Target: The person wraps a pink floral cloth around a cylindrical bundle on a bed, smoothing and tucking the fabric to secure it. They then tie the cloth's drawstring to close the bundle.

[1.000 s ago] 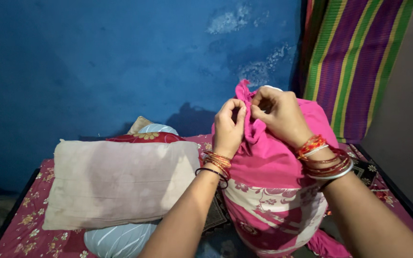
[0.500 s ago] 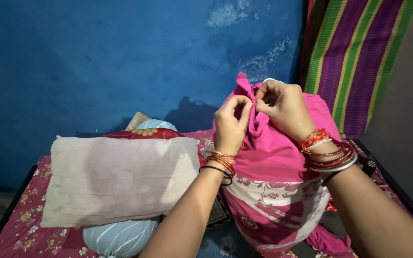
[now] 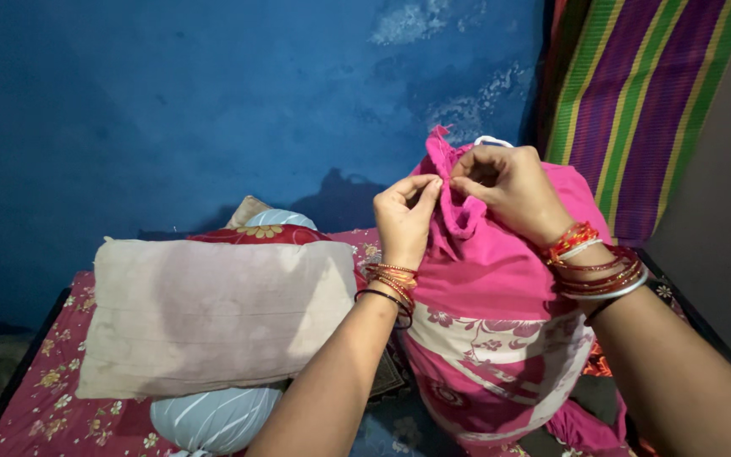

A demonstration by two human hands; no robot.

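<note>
Nearest the camera, two forearms with bangles rise from the bottom edge toward a pink bundle (image 3: 501, 338) that stands upright on the bed (image 3: 44, 398), its long axis vertical and its gathered neck pointing up. The bundle sits right of centre, just beside a beige pillow (image 3: 213, 317) that lies flat with its long axis left to right. Under the pillow's near edge shows a pale blue bolster (image 3: 213, 419).

At the bundle's top, the left hand (image 3: 403, 220) has its grip narrow, thumb and fingertips pinched on a fold of the pink cloth. The right hand (image 3: 509, 186) is curled over the neck from the other side, fingers closed on the same gathered cloth. The two hands almost touch.

Behind stands a blue wall (image 3: 171, 110), with a striped curtain (image 3: 636, 101) at the right.
</note>
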